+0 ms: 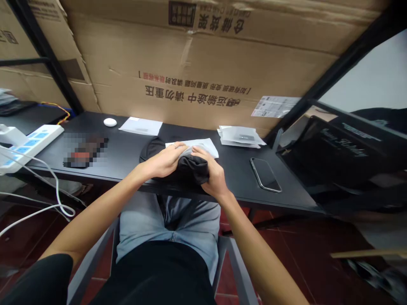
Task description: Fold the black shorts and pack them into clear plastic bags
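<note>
Both hands meet over a black cloth item (pixel 193 167) at the front edge of the black desk (pixel 127 163). My left hand (pixel 167 161) is closed on the cloth's left part, its fingertips at a white sheet or packet (pixel 205 147). Fingers bent, my right hand (pixel 212 173) grips the bunched right end of the cloth. The white packet lies behind and partly under the fingers. More black cloth (pixel 151 149) spreads to the left of my left hand. What the palms cover is hidden.
White packets (pixel 141 126) lie at the back left, with a stack (pixel 240 137) at the back right. A phone (pixel 265 174) is on the right, a white oval object (pixel 110 122) on the left. A power strip (pixel 34 144) with cables stands far left; cardboard (pixel 190 55) walls the back.
</note>
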Demonstrator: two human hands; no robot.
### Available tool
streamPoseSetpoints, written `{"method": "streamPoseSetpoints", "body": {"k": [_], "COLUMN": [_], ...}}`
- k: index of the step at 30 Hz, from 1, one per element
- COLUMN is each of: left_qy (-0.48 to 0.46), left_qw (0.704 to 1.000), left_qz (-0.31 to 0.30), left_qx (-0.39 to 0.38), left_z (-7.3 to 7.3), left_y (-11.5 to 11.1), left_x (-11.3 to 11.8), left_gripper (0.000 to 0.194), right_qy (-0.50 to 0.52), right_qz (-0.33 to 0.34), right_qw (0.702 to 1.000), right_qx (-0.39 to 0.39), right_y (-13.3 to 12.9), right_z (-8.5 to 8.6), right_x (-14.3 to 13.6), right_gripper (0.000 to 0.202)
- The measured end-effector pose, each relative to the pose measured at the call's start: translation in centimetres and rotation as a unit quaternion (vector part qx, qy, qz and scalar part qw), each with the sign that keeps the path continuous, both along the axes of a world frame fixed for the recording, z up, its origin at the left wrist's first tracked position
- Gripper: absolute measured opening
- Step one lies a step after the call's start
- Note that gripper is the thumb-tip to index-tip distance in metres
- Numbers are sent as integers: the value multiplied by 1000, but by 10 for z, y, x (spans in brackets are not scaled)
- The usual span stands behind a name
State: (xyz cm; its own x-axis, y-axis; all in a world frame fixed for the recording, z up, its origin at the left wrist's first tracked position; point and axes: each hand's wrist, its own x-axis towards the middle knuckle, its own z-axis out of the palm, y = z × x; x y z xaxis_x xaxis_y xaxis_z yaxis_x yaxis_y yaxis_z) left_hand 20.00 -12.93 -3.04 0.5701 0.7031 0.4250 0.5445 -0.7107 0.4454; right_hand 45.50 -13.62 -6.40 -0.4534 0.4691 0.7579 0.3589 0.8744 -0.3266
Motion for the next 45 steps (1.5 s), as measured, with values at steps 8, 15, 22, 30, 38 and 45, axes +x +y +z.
{"method": "streamPoseSetpoints", "body": {"k": [8,15,22,30,38,45], "left_qy": [-24,-28,-63,-54,-33,-16], "left_qw": [998,1000,998,998,999,1000], "left_qz": [-60,1,2,-4,-12,7], "left_qx": [12,-10,19,20,16,11], "left_z": [1,-5,-9,-14,-10,-23], "left_y": [0,-4,1,2,1,7], "left_x": [-2,-1,1,-1,10,12], "left_gripper": [58,83,71,68,76,70], "right_qy": [-94,-145,-162,-311,-383,-407], "right_qz": [84,-21,-142,-173,-279,-214], "right_qw": [992,987,976,931,879,887], "right_qx": [-2,-63,36,86,-57,-34], "right_y": [16,3,1,3,-16,-10], "right_z": [16,25,8,16,38,31], "right_x": [11,7,4,9,-14,-17], "right_gripper": [60,71,62,48,71,74]}}
